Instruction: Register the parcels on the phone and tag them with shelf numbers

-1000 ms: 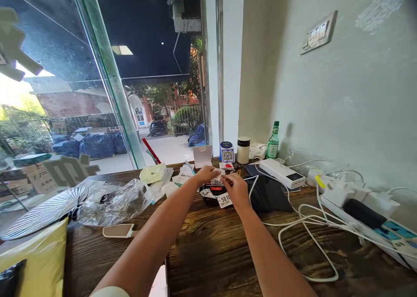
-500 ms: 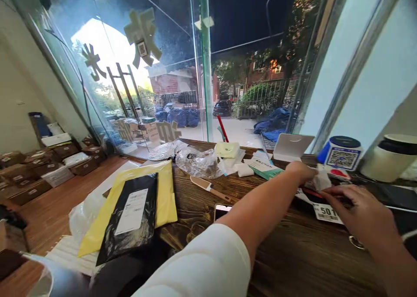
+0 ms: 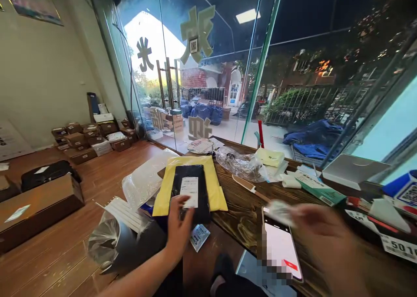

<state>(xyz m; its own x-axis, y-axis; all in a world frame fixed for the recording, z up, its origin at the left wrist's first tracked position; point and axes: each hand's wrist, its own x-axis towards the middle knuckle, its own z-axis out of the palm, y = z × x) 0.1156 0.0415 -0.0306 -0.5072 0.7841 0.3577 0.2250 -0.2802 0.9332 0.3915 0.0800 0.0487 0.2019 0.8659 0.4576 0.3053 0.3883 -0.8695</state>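
Note:
My left hand (image 3: pixel 178 227) is over the near edge of a black plastic mailer (image 3: pixel 203 197) with a white label. Its thumb and fingers are apart and nothing shows between them. Just right of its wrist is a small blue-and-white sachet (image 3: pixel 200 237); whether it is falling or lying on something I cannot tell. My right hand (image 3: pixel 321 232), smeared by motion, pinches a crumpled white wad (image 3: pixel 280 212) above a phone (image 3: pixel 282 249) with a lit screen. Under the black mailer lies a yellow mailer (image 3: pixel 217 197).
A knife (image 3: pixel 249 186), clear plastic wrapping (image 3: pixel 239 162) and a green-white box (image 3: pixel 321 188) lie on the wooden table (image 3: pixel 244 219). An open white box (image 3: pixel 353 171) stands farther right. A lined bin (image 3: pixel 122 240) is at the lower left, with cartons (image 3: pixel 78 140) on the floor beyond.
The view has swung left. My left hand has left the items at the right and come to the mailers, fingers apart. My right hand has moved left over the phone with the white wad.

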